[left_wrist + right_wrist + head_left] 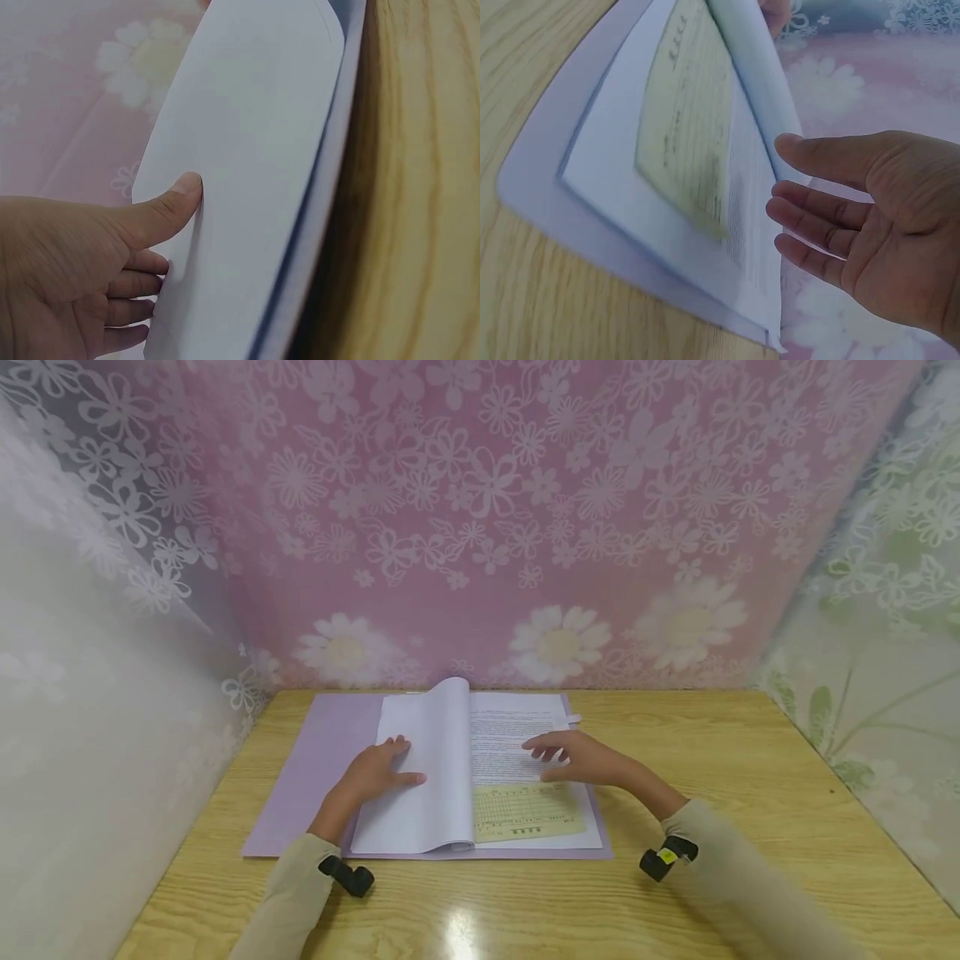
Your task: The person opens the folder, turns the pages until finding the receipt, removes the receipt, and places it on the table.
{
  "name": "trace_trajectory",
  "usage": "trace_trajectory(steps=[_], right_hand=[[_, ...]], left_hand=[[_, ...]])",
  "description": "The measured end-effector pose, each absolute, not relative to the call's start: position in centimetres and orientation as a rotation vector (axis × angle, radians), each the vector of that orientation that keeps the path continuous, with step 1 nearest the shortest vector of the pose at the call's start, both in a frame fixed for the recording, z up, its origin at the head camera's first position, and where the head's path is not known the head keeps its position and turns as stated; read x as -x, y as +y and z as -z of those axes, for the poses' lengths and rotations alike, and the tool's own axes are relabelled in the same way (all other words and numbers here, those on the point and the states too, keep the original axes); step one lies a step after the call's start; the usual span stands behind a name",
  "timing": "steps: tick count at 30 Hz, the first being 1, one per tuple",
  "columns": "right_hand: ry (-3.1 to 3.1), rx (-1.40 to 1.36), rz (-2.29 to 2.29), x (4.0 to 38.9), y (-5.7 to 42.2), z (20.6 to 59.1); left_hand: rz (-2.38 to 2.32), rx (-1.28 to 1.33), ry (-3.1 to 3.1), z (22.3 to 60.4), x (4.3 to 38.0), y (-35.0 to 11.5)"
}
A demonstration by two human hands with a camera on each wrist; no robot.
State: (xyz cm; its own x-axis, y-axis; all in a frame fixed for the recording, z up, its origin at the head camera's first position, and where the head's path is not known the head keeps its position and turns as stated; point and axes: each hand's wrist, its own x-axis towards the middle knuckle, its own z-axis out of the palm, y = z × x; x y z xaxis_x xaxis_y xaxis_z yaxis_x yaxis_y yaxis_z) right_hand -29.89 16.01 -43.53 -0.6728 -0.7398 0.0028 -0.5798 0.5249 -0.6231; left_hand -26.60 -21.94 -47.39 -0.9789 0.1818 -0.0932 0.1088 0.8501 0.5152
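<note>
A purple folder lies spread on the table with a stack of white pages inside. The turned pages on its left side bulge up in a curl along the middle. My left hand rests on these blank pages, thumb and fingers spread; the left wrist view shows the thumb lying on the paper. On the right side is a printed page, and a yellow form slip with a grid lies over its lower part. My right hand hovers over the page's right edge, fingers loosely bent and holding nothing.
The wooden table reaches out on both sides of the folder. Behind it hangs a pink flowered sheet, with pale flowered sheets at left and right. A small tab sticks out at the folder's upper right edge.
</note>
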Motion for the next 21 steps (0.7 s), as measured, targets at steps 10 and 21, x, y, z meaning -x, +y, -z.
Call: trace_trajectory(steps=[10,21], right_hand=[[2.536,1.093,0.739,30.3,17.8,44.4],[2.525,1.020,0.732,30.0,18.3,44.9]], left_hand=[[-0.792,-0.225,2.890,47.3,26.5,-22.1],[-0.781,-0.219,2.893,47.1,26.4,-21.8]])
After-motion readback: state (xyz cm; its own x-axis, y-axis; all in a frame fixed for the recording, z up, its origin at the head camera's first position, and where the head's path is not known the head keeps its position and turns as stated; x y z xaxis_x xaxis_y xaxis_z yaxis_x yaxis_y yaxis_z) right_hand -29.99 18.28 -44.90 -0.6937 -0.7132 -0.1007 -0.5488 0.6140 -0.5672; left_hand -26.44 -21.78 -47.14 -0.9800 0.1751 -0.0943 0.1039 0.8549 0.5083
